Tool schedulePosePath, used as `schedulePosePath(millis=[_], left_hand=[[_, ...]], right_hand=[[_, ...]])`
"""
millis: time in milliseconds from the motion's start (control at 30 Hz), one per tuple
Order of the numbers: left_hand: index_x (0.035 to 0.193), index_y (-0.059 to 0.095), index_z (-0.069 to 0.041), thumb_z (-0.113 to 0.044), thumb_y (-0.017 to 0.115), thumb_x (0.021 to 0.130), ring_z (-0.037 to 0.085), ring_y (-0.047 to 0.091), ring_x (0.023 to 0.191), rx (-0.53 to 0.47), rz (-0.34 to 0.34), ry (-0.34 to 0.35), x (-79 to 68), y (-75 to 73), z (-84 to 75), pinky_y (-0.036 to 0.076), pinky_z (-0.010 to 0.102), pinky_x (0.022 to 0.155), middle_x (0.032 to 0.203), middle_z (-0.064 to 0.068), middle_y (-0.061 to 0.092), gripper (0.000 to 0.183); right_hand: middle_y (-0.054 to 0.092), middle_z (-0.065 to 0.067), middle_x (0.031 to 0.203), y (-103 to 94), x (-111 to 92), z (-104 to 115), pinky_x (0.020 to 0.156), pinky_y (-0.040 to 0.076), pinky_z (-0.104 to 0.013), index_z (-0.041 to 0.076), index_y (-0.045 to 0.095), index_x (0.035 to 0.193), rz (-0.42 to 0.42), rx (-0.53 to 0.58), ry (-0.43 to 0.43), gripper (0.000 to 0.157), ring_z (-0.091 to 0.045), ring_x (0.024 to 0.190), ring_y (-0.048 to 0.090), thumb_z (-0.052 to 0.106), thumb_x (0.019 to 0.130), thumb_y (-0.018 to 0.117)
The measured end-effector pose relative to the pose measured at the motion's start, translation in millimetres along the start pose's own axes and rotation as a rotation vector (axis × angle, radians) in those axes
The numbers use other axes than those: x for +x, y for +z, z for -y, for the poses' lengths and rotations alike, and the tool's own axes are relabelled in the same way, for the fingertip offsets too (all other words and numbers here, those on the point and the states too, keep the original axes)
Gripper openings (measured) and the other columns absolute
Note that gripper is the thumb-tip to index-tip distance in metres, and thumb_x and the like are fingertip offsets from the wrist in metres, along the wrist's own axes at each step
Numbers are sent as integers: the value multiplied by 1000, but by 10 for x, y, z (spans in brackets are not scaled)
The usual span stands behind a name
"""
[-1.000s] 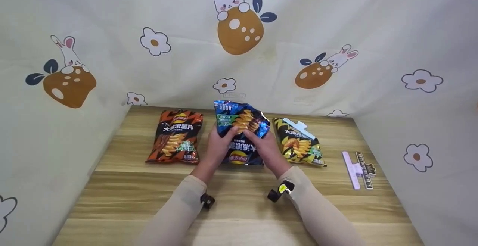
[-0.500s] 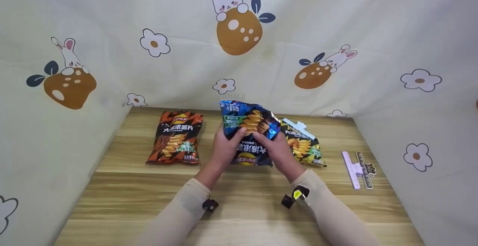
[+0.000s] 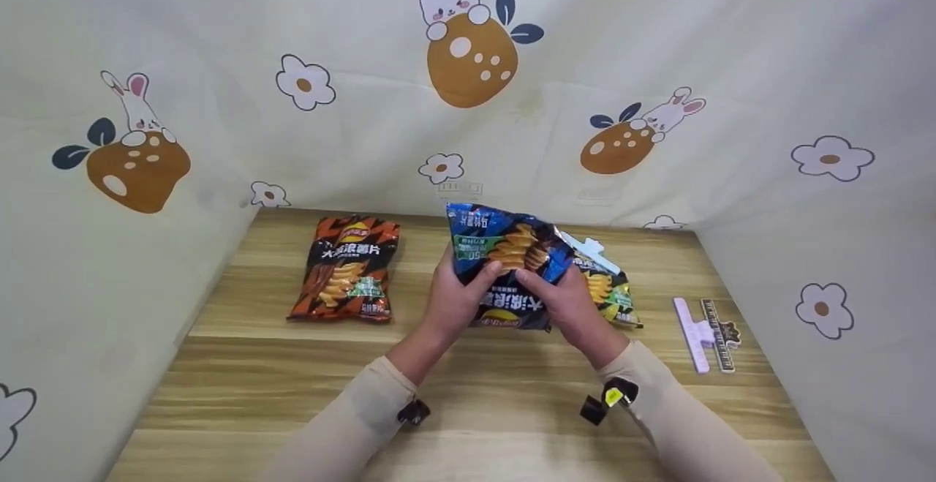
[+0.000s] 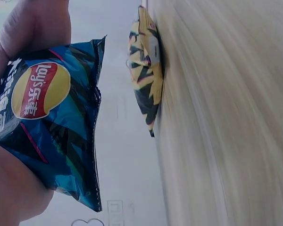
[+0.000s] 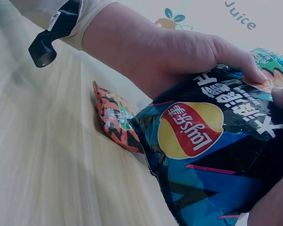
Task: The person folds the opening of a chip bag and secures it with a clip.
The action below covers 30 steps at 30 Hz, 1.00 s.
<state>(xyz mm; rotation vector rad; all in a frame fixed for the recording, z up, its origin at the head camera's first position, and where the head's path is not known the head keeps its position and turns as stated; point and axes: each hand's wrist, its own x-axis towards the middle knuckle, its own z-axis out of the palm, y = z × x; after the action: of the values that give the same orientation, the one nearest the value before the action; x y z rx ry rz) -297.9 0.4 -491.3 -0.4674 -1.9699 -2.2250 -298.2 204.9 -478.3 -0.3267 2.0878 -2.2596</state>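
A blue chip bag (image 3: 504, 244) is held between both hands, upside down in the head view, its printed front facing up. My left hand (image 3: 452, 300) grips its left side and my right hand (image 3: 583, 308) its right side. Both thumbs lie on the front, tips close together; the other fingers are mostly hidden under the bag. In the left wrist view the blue bag (image 4: 61, 117) hangs apart from the tabletop. Behind it on the right lies a yellow chip bag (image 3: 621, 295), partly covered, with a pale blue sealing clip (image 3: 594, 249) across its top.
An orange chip bag (image 3: 347, 270) lies on the wooden table (image 3: 292, 387) at the left. On the right side are a lavender sealing clip (image 3: 692, 336) and a dark clip (image 3: 719, 336), side by side. A printed cloth (image 3: 351, 145) stands behind the table.
Both hands have moved right with the blue chip bag, which now covers more of the yellow one. The orange bag and the loose clips stay put.
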Motion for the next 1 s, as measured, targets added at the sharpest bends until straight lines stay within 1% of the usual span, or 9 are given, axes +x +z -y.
schedulePosePath(millis=[133,233,367,467,667,867,1000], left_hand=[[158,47,-12,-35,79,104,29,72,120,1,15,0,-32,23,-37,63,45,100,136,11,70,66],[158,47,-13,-36,80,104,29,72,121,-6,28,0,-50,34,-72,63,46,100,137,11,70,68],[160,45,-15,-36,79,104,29,72,122,-13,41,1,-69,43,-98,63,46,101,138,10,69,69],[160,44,-15,-36,79,105,29,72,122,-17,52,-5,-85,46,-109,63,46,102,139,10,69,69],[161,44,-15,-35,79,104,28,71,125,-10,60,-19,-111,46,-120,61,45,105,142,9,68,70],[162,43,-15,-36,80,104,28,70,127,-26,76,-14,-123,37,-84,60,45,106,144,9,68,72],[159,46,-11,-35,81,103,29,71,124,-51,76,-26,-127,19,27,61,45,105,140,11,69,71]], right_hand=[[72,-19,135,-15,-43,51,103,63,-45,1,55,152,39,34,-10,53,-31,121,73,11,104,76],[72,-19,136,-24,-68,80,102,63,-46,3,55,153,40,38,-4,54,-32,121,74,13,104,77],[70,-20,139,-36,-94,102,103,62,-47,4,53,155,48,16,-15,58,-33,123,73,15,104,77],[69,-21,140,-46,-113,107,104,62,-48,4,51,156,64,7,-30,58,-35,124,72,14,105,76],[69,-21,139,-70,-146,96,104,62,-49,3,53,153,68,-7,-32,56,-35,124,72,13,104,77],[69,-21,140,-91,-158,48,104,62,-49,2,52,154,83,-24,-43,58,-35,124,72,15,104,78],[70,-21,137,-119,-147,-79,103,62,-45,1,53,153,76,-31,-58,57,-33,122,72,13,103,79]])
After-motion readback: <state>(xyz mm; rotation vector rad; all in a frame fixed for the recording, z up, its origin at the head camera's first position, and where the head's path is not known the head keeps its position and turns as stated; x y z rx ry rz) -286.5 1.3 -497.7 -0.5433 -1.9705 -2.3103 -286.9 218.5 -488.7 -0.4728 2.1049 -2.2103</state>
